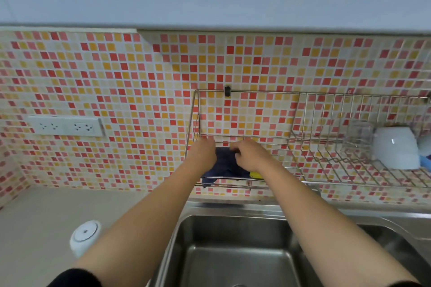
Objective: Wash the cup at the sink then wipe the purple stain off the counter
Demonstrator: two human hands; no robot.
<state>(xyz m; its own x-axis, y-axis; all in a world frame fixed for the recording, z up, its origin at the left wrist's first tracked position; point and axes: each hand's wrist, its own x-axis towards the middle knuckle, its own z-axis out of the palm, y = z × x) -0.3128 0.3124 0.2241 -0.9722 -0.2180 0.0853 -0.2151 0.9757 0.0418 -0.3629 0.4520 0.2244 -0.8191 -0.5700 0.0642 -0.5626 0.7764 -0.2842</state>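
Wall rack (263, 92), left hand (203, 154) raised, right hand (250, 157) pinching cloth (225, 166)

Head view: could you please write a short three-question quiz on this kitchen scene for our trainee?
1. True or false: the white cup sits in the wire rack on the wall.
2. Where is the dark blue cloth? A in the sink; B in the wire rack; C on the counter.
3. How many hands are at the cloth?

Key: 1 true. 2 B. 3 two, the left hand and the right hand.
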